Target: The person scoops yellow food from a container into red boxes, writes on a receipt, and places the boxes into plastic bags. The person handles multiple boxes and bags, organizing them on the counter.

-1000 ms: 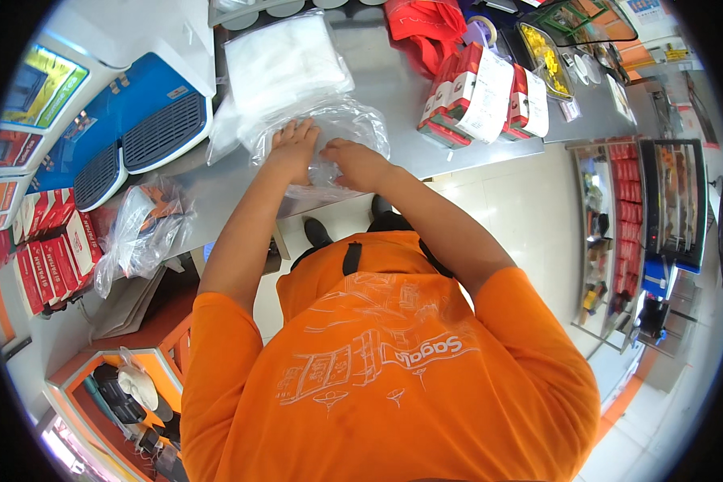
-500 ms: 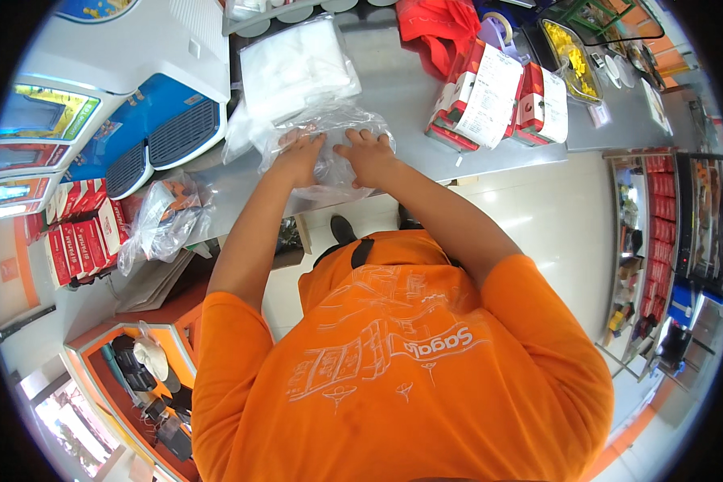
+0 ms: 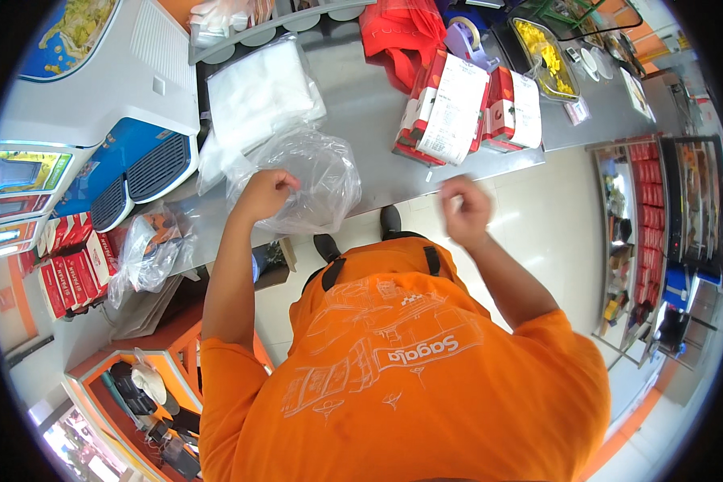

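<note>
A clear plastic bag [image 3: 321, 181] lies puffed up over the counter's front edge. My left hand [image 3: 265, 195] is closed on its left side, the fingers curled into the film. Off to the right, past the counter edge, my right hand [image 3: 464, 210] hangs in the air, apart from the bag. It is smeared by motion and its fingers look curled, but I cannot make out their grip. Behind the bag rests a stack of white plastic bags [image 3: 257, 92]. Two red-and-white boxes with paper slips on them, one box [image 3: 442, 108] nearer and another box [image 3: 512, 108] beside it, stand beyond my right hand.
A white-and-blue drink dispenser [image 3: 149, 157] stands at the left of the steel counter [image 3: 353, 88]. Red cloth bags [image 3: 402, 36], a purple tape dispenser [image 3: 470, 44] and a tray of yellow pieces [image 3: 546, 60] are at the back. Red cartons [image 3: 76, 273] sit low at left.
Both hands were spread on the bag. The right has left it and moved right; the left has closed on its side. The bag now looks fuller and rounder.
</note>
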`<action>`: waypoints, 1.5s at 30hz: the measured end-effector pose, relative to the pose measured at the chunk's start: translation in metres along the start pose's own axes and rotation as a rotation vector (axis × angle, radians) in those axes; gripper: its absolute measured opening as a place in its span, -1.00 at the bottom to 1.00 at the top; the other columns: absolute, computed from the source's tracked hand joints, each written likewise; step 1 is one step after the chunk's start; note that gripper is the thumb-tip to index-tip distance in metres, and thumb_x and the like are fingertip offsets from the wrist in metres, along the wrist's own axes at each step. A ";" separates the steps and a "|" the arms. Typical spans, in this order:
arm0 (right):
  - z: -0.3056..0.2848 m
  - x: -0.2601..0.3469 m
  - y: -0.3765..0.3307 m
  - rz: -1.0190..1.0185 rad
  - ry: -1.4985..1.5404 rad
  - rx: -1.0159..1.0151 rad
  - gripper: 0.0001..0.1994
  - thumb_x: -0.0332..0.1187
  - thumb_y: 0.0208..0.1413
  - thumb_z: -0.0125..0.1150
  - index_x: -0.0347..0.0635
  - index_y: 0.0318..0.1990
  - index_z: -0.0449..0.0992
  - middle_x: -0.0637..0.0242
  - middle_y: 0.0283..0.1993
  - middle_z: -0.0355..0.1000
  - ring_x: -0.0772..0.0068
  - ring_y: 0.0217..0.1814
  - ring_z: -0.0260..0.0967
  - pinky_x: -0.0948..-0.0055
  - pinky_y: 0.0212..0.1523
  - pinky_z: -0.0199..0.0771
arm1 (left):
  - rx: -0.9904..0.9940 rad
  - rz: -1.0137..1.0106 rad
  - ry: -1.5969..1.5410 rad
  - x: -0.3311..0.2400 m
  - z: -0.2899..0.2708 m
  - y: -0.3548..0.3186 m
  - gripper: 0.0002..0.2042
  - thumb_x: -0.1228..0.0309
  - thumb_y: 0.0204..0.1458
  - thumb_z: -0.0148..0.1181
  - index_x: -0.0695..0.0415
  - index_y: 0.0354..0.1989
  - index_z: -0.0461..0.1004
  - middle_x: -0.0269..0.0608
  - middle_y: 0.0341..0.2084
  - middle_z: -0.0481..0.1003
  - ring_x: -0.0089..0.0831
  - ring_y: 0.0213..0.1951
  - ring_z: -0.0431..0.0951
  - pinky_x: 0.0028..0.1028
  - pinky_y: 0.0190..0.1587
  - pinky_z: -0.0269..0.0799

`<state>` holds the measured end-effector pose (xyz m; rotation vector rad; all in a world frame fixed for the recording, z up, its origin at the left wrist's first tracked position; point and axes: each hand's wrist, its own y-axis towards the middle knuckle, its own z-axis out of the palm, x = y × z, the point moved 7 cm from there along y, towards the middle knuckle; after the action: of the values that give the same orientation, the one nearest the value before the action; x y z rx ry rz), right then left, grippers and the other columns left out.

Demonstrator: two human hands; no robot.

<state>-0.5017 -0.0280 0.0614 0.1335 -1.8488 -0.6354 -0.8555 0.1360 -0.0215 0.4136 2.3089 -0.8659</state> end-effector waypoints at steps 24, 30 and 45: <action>-0.014 -0.203 0.163 1.310 0.129 1.090 -0.18 0.42 0.23 -0.04 -0.13 0.31 0.43 0.20 0.18 0.55 0.24 0.14 0.57 0.09 0.15 0.58 | -0.232 -0.181 -2.100 -0.218 0.202 0.064 -0.32 -0.21 0.32 -0.42 -0.01 0.36 0.31 -0.18 0.29 0.40 -0.19 0.35 0.35 0.02 0.37 0.22; 0.001 -0.144 0.111 1.480 0.421 0.922 -0.17 0.42 0.23 -0.06 -0.14 0.32 0.42 0.22 0.20 0.54 0.21 0.18 0.55 0.05 0.20 0.55 | -0.305 -0.154 -2.050 -0.192 0.177 0.048 -0.38 -0.11 0.33 -0.39 0.06 0.21 0.45 -0.16 0.09 0.55 -0.20 0.11 0.59 -0.13 0.20 0.48; -0.010 -0.029 0.041 1.680 0.954 0.591 -0.37 0.16 0.40 -0.17 -0.15 0.34 0.36 0.10 0.27 0.46 0.11 0.21 0.52 0.02 0.16 0.59 | -0.052 -0.264 -1.893 -0.210 0.135 -0.039 -0.32 -0.13 0.37 -0.41 0.22 0.22 0.42 0.05 0.06 0.57 -0.16 0.10 0.60 -0.23 0.20 0.50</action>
<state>-0.4734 0.0149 0.0594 -0.5947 -0.6478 1.0049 -0.6561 0.0019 0.0556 -0.5907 0.5793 -0.6989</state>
